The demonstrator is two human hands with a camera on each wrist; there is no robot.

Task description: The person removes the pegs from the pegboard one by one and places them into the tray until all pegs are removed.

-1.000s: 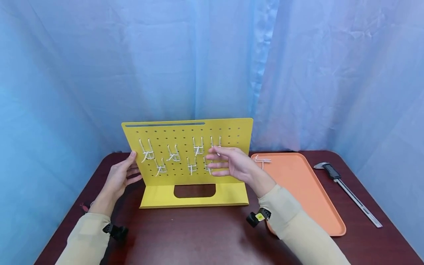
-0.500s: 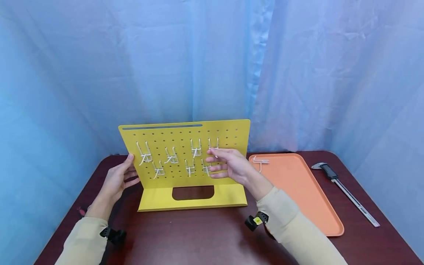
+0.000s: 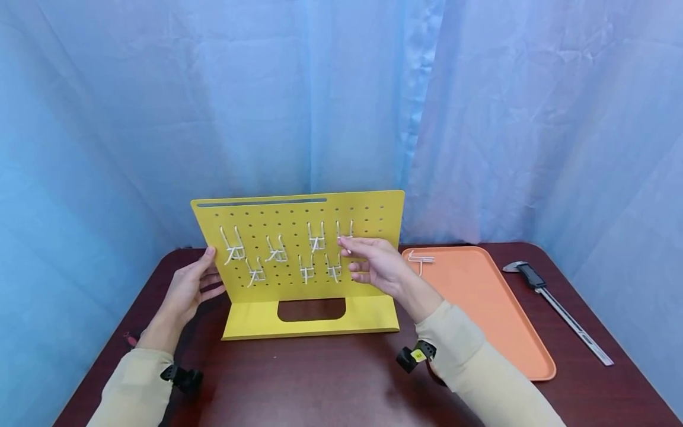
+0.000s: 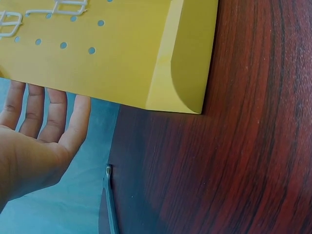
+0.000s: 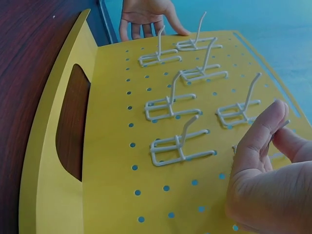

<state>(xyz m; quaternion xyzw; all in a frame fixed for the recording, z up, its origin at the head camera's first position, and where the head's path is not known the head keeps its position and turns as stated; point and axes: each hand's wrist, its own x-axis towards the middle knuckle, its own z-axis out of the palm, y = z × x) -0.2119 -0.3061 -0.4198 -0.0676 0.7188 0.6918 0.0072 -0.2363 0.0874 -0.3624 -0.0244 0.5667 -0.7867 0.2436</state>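
Note:
In the head view a yellow pegboard (image 3: 288,290) stands upright on its flanged base. My left hand (image 3: 187,290) grips its left edge, thumb at the front and fingers behind, as the left wrist view also shows around the fingers (image 4: 53,109). With thumb and forefinger my right hand (image 3: 379,267) pinches a white wire pegboard hook (image 3: 351,228) at the board's upper right; in the right wrist view only the tip of this hook (image 5: 286,123) shows past the fingers. Several more white hooks (image 3: 317,243) hang on the board to the left and below.
Right of the board lies an orange tray (image 3: 480,296) with a loose white hook (image 3: 421,259) in its back left corner. A digital caliper (image 3: 565,317) lies beyond the tray. Near the left table edge is a small red item (image 3: 130,340). Blue curtains (image 3: 363,107) surround the table.
The lower fingers of my right hand have drawn back slightly to the right, so the lower right hook shows fully. My left hand keeps its grip on the board.

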